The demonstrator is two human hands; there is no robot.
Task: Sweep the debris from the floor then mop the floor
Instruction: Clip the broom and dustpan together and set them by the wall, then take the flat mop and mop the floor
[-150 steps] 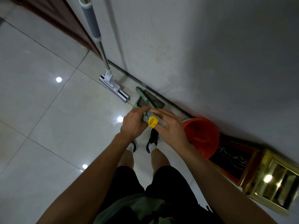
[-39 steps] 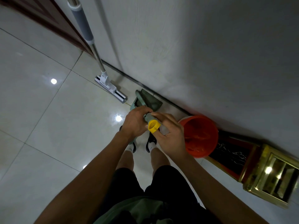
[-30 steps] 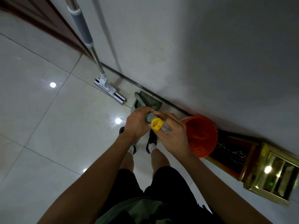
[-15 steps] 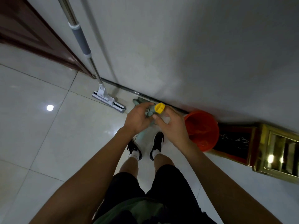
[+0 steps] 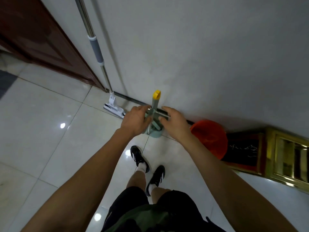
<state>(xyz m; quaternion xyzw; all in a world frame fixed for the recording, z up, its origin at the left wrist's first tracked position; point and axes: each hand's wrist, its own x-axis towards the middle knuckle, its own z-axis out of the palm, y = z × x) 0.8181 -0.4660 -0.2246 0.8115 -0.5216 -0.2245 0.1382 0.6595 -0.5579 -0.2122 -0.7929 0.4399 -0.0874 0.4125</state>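
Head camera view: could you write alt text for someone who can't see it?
A person's left hand and right hand reach around a green broom-and-dustpan set with a yellow-tipped handle, standing against a white wall. A flat mop leans to its left, an orange bucket sits to its right.

Yellow-capped grey-green broom handle (image 5: 155, 104), pale teal dustpan (image 5: 154, 132), orange bucket (image 5: 209, 136), grey-sleeved silver mop pole (image 5: 96, 49).

A single wide-angle head camera looks steeply down and forward along the person's arms, close over the tiled floor (image 5: 41, 134), facing the grey wall (image 5: 200, 47), legs and shoes at the frame's bottom
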